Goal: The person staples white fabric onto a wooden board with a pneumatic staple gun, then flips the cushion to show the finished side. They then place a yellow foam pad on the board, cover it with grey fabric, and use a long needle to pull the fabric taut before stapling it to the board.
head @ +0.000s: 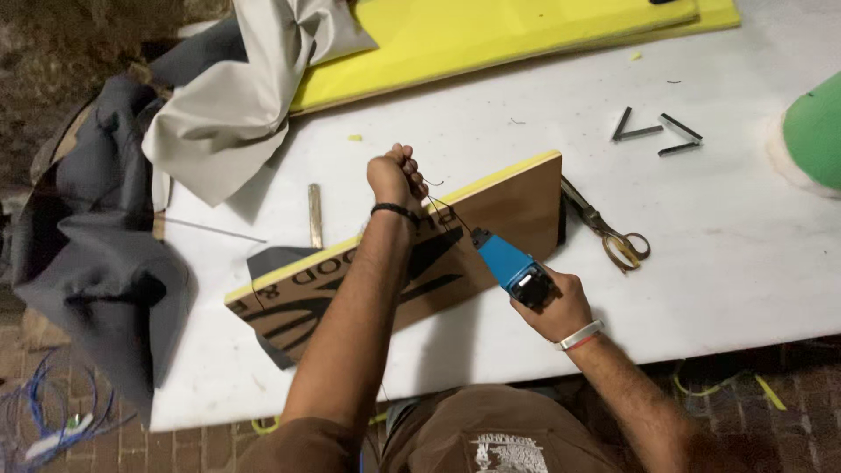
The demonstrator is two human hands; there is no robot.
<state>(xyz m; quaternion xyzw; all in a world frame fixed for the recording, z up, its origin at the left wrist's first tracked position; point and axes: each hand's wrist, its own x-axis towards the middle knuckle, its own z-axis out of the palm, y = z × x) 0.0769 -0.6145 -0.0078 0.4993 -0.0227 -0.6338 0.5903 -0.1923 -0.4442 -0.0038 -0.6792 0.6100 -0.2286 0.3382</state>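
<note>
So the blue tool (508, 263) is sitting at frame center, its long axis running from lower right up to upper left, with the nose pointing up-left at the face of the brown board (491, 219). The right hand (561, 302) is wrapping around its dark rear end, wrist with a white band coming in from the lower right, so the tool is sticking out up-left of that hand. The left hand (397, 175) is clenching into a fist just above the board's yellow top edge, pinching a thin dark thread (442, 206) that's running down toward the tool's nose; the forearm is crossing over the board from the bottom of the frame. The board itself is lying slanted across the white bench (745, 245), with scissors (613, 232) lying just right of it.
</note>
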